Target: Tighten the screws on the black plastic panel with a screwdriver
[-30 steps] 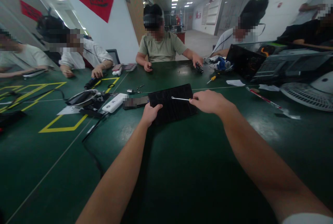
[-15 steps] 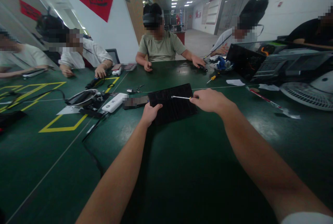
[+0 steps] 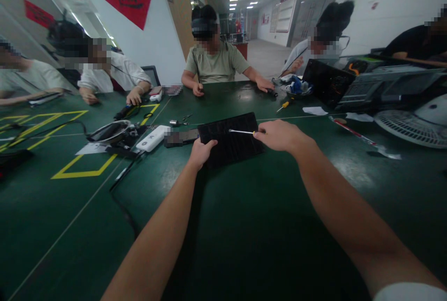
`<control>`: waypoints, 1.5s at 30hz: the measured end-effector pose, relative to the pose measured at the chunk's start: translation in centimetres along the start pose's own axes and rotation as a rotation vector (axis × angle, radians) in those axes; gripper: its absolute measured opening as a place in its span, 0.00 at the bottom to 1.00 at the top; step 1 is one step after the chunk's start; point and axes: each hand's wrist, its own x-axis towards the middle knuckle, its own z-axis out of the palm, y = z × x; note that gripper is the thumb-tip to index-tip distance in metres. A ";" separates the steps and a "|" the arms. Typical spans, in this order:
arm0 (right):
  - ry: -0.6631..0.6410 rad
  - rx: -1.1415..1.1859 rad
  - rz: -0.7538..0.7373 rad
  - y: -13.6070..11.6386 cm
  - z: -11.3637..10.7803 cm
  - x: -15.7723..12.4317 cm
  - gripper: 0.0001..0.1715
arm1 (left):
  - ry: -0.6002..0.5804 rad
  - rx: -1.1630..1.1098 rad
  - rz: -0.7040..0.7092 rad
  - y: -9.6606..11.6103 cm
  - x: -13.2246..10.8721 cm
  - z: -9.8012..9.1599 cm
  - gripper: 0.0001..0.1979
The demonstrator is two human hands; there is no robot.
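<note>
While the left hand [image 3: 201, 153] clamps a panel [image 3: 234, 148], the right [image 3: 281, 134] arches, clasping a screwdriver [image 3: 242, 132].

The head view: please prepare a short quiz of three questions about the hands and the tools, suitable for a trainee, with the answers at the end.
1. Which of the person's hands has its thumb on the black panel? a) the right; b) the left; c) neither.
2. True or false: the metal shaft of the held screwdriver extends over the panel.
3. Fill in: across the green table, a loose screwdriver has a ____ handle.

Key:
1. b: the left hand grips the panel near its left end.
2. True: the right hand holds it, with the shaft over the panel.
3. Yellow.
</note>
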 end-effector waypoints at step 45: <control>0.007 -0.034 -0.009 0.0 0.2 -0.1 0.17 | 0.003 0.017 -0.027 0.4 -0.1 0.0 0.20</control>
